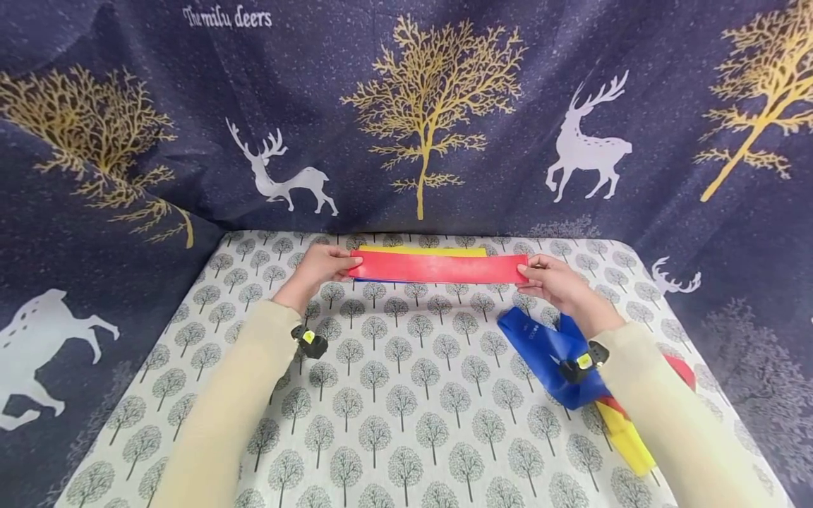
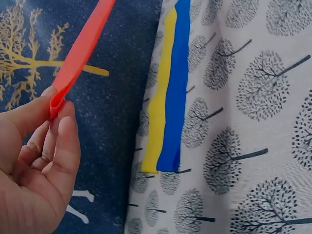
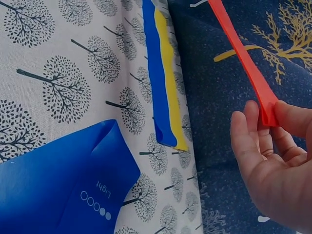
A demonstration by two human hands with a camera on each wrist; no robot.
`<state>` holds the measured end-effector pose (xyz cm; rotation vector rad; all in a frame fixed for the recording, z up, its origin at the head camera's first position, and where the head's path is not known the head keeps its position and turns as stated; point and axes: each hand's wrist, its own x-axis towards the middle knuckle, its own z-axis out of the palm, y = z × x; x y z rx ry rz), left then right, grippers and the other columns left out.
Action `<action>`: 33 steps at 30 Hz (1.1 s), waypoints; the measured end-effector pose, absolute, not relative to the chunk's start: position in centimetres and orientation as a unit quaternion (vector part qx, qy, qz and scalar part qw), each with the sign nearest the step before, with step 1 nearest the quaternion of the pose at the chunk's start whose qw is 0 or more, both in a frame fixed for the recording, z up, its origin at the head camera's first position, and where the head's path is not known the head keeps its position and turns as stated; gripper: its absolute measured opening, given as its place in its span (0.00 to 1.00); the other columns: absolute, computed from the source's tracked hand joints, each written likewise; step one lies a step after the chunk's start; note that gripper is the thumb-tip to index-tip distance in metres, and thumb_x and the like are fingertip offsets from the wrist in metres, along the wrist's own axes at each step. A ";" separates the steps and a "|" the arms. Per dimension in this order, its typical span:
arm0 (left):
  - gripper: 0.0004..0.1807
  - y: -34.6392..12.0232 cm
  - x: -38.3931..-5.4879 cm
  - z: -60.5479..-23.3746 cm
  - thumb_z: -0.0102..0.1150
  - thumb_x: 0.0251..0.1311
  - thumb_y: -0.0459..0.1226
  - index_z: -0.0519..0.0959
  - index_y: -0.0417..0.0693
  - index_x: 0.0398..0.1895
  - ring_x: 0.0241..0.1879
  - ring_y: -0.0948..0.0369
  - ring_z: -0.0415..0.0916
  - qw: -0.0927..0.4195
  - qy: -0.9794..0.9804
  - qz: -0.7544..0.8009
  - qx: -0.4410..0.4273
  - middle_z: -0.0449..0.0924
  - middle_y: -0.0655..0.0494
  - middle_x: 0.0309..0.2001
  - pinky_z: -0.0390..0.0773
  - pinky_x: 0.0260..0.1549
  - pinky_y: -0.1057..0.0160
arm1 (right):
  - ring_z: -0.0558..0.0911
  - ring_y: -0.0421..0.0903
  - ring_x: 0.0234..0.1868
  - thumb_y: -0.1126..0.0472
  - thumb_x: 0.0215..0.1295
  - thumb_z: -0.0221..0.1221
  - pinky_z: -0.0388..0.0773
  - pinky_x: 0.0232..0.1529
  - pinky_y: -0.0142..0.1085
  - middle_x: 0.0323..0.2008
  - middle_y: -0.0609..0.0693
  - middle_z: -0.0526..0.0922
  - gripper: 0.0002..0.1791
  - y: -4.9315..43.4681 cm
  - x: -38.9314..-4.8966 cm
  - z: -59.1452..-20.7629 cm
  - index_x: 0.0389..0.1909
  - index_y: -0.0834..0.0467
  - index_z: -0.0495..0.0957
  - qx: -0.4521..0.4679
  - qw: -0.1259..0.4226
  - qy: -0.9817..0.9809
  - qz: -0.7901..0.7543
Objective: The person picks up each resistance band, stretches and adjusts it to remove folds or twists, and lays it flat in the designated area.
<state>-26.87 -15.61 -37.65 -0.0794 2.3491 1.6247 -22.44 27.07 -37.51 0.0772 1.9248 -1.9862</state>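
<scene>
A red resistance band (image 1: 438,269), folded flat into a long strip, is stretched level between both hands above the far part of the table. My left hand (image 1: 326,267) pinches its left end between thumb and fingers; the fold shows in the left wrist view. At the other end my right hand (image 1: 551,279) pinches the band (image 3: 265,105) the same way. Beneath it on the table lie a flat blue strip (image 2: 173,97) and a flat yellow strip (image 2: 158,107), side by side. In the head view the red band hides most of both.
Right of centre a loose blue band (image 1: 540,353) lies crumpled, printed "Light" in the right wrist view. Partly under the right forearm are a yellow band (image 1: 625,437) and a red piece (image 1: 681,370). A dark deer-patterned cloth (image 1: 292,85) hangs behind the tree-print tablecloth (image 1: 394,367).
</scene>
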 end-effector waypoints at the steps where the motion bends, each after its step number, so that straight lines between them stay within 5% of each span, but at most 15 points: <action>1: 0.20 -15.7 -26.9 -37.8 0.65 0.67 0.34 0.77 0.27 0.56 0.26 0.71 0.79 0.142 0.811 0.567 -0.030 0.81 0.68 0.25 0.88 0.42 0.67 | 0.85 0.34 0.32 0.67 0.77 0.52 0.87 0.43 0.27 0.31 0.41 0.79 0.13 27.0 -22.4 -37.5 0.30 0.51 0.73 0.031 0.183 0.683 -0.706; 5: 0.22 -15.8 -27.1 -38.3 0.62 0.68 0.32 0.74 0.25 0.60 0.26 0.71 0.79 0.153 0.791 0.592 -0.036 0.80 0.66 0.27 0.86 0.34 0.73 | 0.86 0.34 0.31 0.67 0.77 0.52 0.87 0.42 0.27 0.31 0.41 0.79 0.13 26.8 -22.5 -37.4 0.30 0.52 0.72 0.039 0.177 0.684 -0.707; 13: 0.26 -16.7 -27.7 -38.2 0.56 0.71 0.28 0.67 0.21 0.67 0.27 0.73 0.81 0.172 0.775 0.608 -0.017 0.79 0.67 0.29 0.88 0.44 0.68 | 0.85 0.33 0.32 0.67 0.76 0.54 0.87 0.41 0.25 0.31 0.40 0.80 0.12 27.0 -23.1 -37.3 0.31 0.52 0.74 0.038 0.163 0.705 -0.689; 25: 0.25 -17.7 -27.9 -39.0 0.57 0.70 0.28 0.68 0.21 0.66 0.26 0.73 0.80 0.151 0.773 0.615 -0.026 0.80 0.68 0.25 0.88 0.41 0.70 | 0.84 0.32 0.32 0.63 0.76 0.56 0.87 0.42 0.25 0.29 0.39 0.80 0.05 25.9 -23.6 -38.3 0.41 0.62 0.74 0.058 0.141 0.750 -0.644; 33: 0.24 -17.7 -28.1 -40.5 0.59 0.69 0.28 0.70 0.22 0.64 0.25 0.73 0.80 0.152 0.768 0.619 -0.053 0.80 0.67 0.26 0.88 0.40 0.70 | 0.84 0.34 0.30 0.64 0.76 0.55 0.86 0.39 0.24 0.28 0.40 0.79 0.04 25.8 -24.1 -40.1 0.39 0.61 0.74 0.074 0.150 0.734 -0.658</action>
